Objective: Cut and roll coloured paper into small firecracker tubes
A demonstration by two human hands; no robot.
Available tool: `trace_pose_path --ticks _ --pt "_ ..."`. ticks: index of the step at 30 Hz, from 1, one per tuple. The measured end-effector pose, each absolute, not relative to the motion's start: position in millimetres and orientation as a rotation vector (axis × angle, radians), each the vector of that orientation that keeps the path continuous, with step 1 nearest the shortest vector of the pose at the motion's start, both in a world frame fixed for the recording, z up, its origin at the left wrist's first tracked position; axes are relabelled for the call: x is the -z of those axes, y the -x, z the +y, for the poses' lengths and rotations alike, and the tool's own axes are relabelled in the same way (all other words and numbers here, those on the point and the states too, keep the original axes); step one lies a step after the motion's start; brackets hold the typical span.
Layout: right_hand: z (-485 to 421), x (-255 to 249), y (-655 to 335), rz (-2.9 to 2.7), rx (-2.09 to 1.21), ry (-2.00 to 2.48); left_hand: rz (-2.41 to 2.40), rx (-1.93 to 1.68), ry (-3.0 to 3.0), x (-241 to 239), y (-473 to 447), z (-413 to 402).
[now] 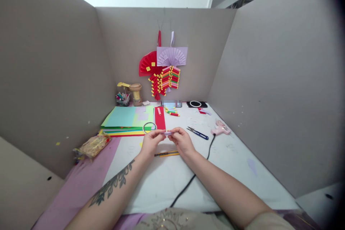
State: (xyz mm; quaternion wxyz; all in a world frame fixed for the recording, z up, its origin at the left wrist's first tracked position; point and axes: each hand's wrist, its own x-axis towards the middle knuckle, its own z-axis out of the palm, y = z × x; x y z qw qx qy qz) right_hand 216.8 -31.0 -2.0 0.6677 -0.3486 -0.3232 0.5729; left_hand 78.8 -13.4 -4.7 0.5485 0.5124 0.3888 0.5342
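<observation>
Between my left hand (152, 141) and my right hand (182, 142) is a small lilac paper roll (168, 133), pinched at both ends by thumbs and fingers. A bit of yellow shows at its upper edge. Just below the hands lies a yellow-orange craft knife (166, 153), partly hidden by my right hand. Beyond them a strip of red paper (160, 120) carries a pink paper roll (159, 111). Several finished rolls with yellow ends (172, 111) lie to its right. A roll of tape (149, 127) sits close to my left hand.
Coloured paper sheets (121, 116) are stacked at left, near a plastic-wrapped packet (94, 146). On the right are blue thread snips (198, 133) and a pink glue gun (220, 128), whose black cord (185, 188) crosses the table. Paper fan decorations (172, 57) hang on the back panel.
</observation>
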Motion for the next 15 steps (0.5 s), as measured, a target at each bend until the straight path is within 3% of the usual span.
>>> trace_pose_path --ticks 15 --pt "-31.6 5.6 -215.2 -0.719 -1.377 0.729 0.991 -1.311 -1.262 -2.6 -76.7 -11.9"
